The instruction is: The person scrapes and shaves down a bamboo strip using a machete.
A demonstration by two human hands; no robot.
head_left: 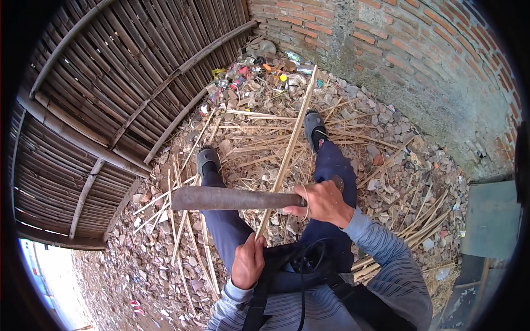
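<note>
I am watching one pale strip (292, 144) from above, and it is slanting up between the legs, its near end by the left hand (248, 261) and its far end reaching past the shoes. The left hand is closing around that near end, thumb laid along it. The right hand (326, 204) is gripping the machete (237, 198) by its handle, with a thin cord (307, 199) looping near the fingers. The blade is lying across the strip in my view, its broad tip pointing left over the trousers (223, 229); I am not able to tell whether the edge is touching the wood. What is worrying me is that line: if the blade were skidding off the strip, it could be catching the left thigh, and a stroke running toward the body could be finding the left fingers. The loose cord might be snagging too. Farther out, the shoes (208, 160) are standing on uneven rubble (149, 265), loose strips (254, 132) lying between and around them, so a rolling stone or strip could be upsetting the footing. Beyond, a bamboo wall (143, 60) is leaning in at left and a brick wall (381, 33) is closing the far side.
</note>
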